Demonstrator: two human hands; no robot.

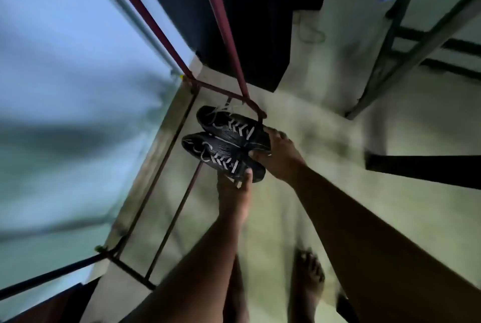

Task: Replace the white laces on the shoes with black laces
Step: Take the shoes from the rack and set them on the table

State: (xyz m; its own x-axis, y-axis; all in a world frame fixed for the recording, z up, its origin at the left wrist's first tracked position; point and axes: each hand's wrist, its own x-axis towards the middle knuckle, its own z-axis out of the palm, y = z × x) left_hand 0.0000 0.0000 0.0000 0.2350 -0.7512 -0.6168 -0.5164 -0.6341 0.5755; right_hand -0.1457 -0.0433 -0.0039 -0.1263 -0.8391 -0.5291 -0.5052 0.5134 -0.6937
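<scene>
Two black shoes (229, 140) with white laces (234, 127) lay side by side in the air above the floor (299, 205), the nearer one gripped at its toe by the left hand (234, 187), thumb on top, the farther one by the right hand (278, 156). Motion blur smeared the laces, and the shoes hid most fingers. Beyond the hands stood a red metal frame (216, 18); bare feet (308, 270) blurred below.

Matt black ribbed shoes (229, 140), flat white laces (234, 127), painted metal rack (166, 44)
</scene>
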